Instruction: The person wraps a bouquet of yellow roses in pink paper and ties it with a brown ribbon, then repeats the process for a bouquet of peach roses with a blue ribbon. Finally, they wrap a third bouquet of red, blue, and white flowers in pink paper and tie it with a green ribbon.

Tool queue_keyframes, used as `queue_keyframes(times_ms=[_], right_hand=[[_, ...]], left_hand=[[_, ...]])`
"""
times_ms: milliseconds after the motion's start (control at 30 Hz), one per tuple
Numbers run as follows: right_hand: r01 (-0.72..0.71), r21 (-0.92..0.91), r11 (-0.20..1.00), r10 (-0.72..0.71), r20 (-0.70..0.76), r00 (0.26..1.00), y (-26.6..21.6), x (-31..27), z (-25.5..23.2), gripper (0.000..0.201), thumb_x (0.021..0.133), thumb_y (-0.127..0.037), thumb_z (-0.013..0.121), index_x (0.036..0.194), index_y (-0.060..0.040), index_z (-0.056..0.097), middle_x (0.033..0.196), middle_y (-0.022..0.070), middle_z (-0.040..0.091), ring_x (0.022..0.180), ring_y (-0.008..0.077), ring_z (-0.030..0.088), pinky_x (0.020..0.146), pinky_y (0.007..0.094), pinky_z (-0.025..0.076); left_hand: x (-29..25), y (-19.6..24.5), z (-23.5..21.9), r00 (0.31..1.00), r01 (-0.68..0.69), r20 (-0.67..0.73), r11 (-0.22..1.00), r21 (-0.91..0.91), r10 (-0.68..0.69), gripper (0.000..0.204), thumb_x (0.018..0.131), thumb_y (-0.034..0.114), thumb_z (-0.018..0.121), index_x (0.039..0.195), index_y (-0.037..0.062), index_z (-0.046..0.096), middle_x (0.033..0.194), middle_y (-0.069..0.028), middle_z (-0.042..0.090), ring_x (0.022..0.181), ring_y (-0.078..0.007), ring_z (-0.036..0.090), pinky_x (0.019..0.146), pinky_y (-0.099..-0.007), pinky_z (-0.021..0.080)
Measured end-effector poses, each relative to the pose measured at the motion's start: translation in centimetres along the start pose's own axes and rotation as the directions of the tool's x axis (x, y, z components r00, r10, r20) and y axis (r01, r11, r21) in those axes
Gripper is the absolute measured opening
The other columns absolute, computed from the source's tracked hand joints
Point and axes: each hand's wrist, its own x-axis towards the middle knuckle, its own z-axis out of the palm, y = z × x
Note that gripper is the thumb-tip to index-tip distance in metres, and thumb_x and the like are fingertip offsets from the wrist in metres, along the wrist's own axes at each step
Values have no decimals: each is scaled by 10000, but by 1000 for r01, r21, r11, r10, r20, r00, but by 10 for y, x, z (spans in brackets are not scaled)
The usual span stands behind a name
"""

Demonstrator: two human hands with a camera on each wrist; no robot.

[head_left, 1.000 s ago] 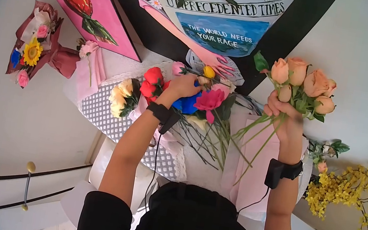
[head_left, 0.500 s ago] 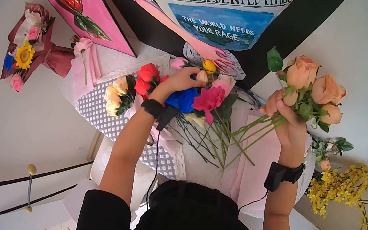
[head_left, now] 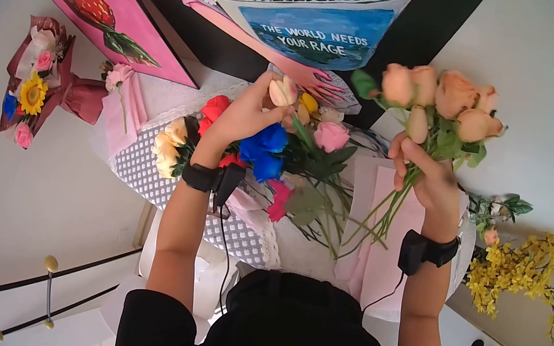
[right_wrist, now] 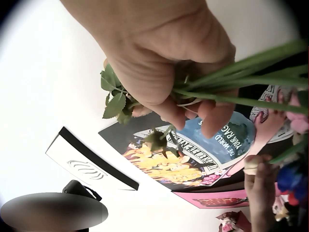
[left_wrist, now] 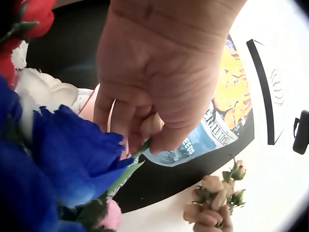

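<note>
Right hand grips peach roses by the stems, above pink paper. Left hand pinches cream bud, beside blue flowers over the bench. Big newspaper painting stands behind.

Peach is shown by the roses, deep blue by the blooms, and grey-and-white checks by the cloth.
</note>
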Motion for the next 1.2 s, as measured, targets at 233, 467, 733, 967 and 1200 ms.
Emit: queue_keyframes(times_ms=[233, 467, 733, 967, 1200], right_hand=[[-28, 9, 1000, 27, 26, 999, 4, 1, 1, 261, 833, -124, 555, 1021, 38, 478, 846, 152, 534, 555, 146, 533, 379, 247, 459], [42, 27, 999, -43, 41, 998, -1, -4, 1, 259, 837, -108, 542, 1032, 53, 487, 720, 97, 517, 469, 121, 466, 383, 226, 352], [-24, 4, 1000, 23, 35, 999, -7, 1, -1, 213, 819, -87, 566, 954, 74, 531, 617, 38, 483, 542, 121, 462, 494, 257, 377], [144, -97, 985, -143, 27, 989, 3, 6, 9, 209, 812, -100, 625, 972, 14, 553, 780, 61, 584, 694, 135, 576, 627, 278, 495], [287, -64, 956, -294, -244, 924, -2, 7, 8, 216, 863, -84, 556, 1066, -22, 516, 942, 64, 576, 824, 170, 572, 788, 334, 487]], left_hand=[[10, 28, 5, 985, -114, -120, 989, 97, 125, 412, 801, -24, 542, 1169, 28, 363, 954, -107, 550, 857, -172, 612, 716, -284, 499], [13, -9, -19, 919, 270, -394, 692, 670, 23, 623, 716, 113, 660, 1245, 43, 339, 1077, -224, 494, 872, -319, 593, 701, -364, 481], [15, 74, 47, 838, -304, -154, 680, 667, 524, 470, 780, 122, 604, 1214, 41, 441, 1180, -183, 455, 1054, -324, 494, 871, -387, 409], [32, 109, 107, 789, -593, 49, 739, 320, 612, 498, 845, 115, 528, 1304, 26, 356, 1243, -180, 443, 1066, -293, 521, 940, -364, 369], [22, 113, 104, 929, -345, -120, 937, 57, 350, 325, 896, 122, 494, 1196, 8, 440, 1012, -110, 588, 826, -137, 591, 707, -255, 483]])
